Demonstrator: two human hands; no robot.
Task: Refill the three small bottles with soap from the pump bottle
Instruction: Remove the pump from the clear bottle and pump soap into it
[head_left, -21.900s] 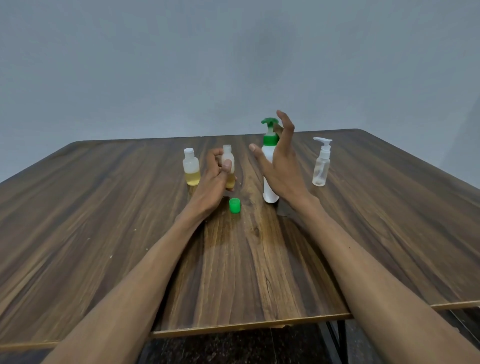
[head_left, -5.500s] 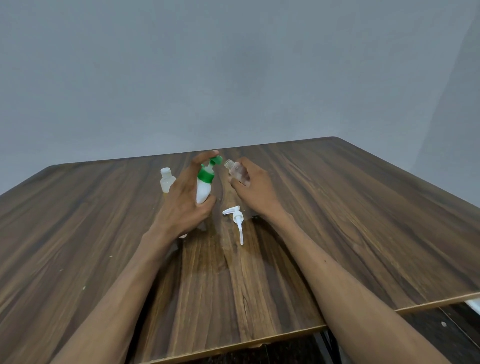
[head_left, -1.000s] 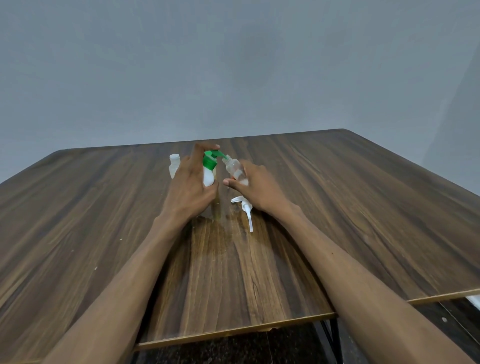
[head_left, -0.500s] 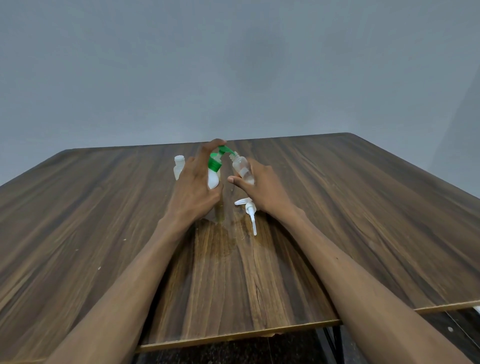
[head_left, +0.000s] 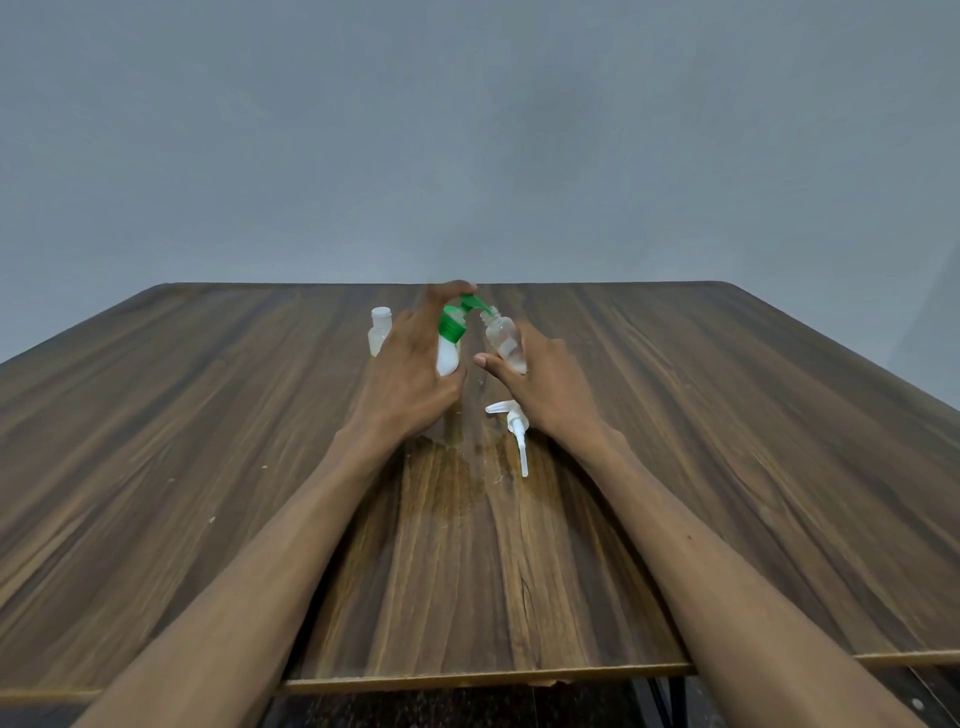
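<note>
Viewing the wooden surface (head_left: 727, 467): I see bare woodgrain out to its far edge at 12 o'clock and wide room at 9 and 3 o'clock; the near edge is chipped. Left hand (head_left: 410, 379) wraps the white pump bottle (head_left: 448, 358), its fingers (head_left: 452, 289) pressing the green pump head, nozzle at the mouth of the clear small bottle (head_left: 503, 339). Right hand (head_left: 545, 384) grips that tilted bottle. A white pump cap (head_left: 515, 423) lies at 6 o'clock of it. A translucent capped bottle (head_left: 379, 332) stands at 9 o'clock. Versus half a second ago: grips unchanged, cap unmoved.
</note>
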